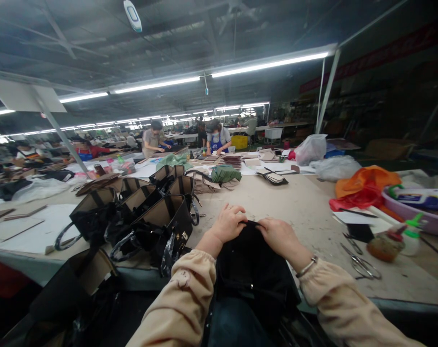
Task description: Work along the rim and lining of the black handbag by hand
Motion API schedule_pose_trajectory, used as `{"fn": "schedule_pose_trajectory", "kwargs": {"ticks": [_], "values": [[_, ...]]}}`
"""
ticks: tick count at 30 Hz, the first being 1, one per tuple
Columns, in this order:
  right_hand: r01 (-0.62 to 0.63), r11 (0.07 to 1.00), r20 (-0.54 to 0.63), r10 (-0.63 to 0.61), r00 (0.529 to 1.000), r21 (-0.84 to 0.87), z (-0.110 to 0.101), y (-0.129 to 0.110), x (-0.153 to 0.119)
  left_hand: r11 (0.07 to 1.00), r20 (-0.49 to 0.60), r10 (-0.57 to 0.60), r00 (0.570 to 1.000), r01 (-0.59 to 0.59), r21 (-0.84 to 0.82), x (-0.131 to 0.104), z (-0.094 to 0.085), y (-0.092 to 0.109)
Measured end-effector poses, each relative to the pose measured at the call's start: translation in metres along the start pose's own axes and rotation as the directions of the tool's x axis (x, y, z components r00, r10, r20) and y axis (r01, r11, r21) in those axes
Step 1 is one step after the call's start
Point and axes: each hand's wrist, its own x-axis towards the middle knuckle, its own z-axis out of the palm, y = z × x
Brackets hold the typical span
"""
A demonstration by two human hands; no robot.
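Observation:
A black fabric bag piece (253,260) hangs upright at the near table edge, between my forearms. My left hand (229,222) pinches its top edge, and a ring shows on one finger. Close by on the right, my right hand (280,235) grips the same top edge with bent fingers. The two hands are a small gap apart. Lower down, the dark material runs into shadow, and its bottom cannot be made out.
Several black handbags (168,217) stand on the table (294,207) at left, another bag (70,289) below them. Scissors (362,262), a brown pot (385,246), a green-capped bottle (411,236) and a purple basin (421,212) are at right. People work beyond.

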Motion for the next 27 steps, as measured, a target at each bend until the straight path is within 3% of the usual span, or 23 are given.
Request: {"fn": "schedule_pose_trajectory", "kwargs": {"ticks": [6, 17, 27], "values": [[-0.005, 1.0, 0.009, 0.005, 1.0, 0.005, -0.0009, 0.0004, -0.0018, 1.0, -0.016, -0.012, 1.0, 0.013, 0.023, 0.0006, 0.0019, 0.0015], [0.002, 1.0, 0.004, -0.002, 1.0, 0.011, 0.0006, 0.001, -0.0023, 0.994, 0.022, 0.097, 0.995, -0.097, 0.041, -0.0006, 0.0004, 0.0007], [-0.007, 1.0, 0.015, 0.007, 1.0, 0.001, -0.0003, -0.0004, -0.0015, 0.987, -0.009, 0.151, 0.988, -0.15, 0.052, 0.0013, 0.003, 0.0001]]}}
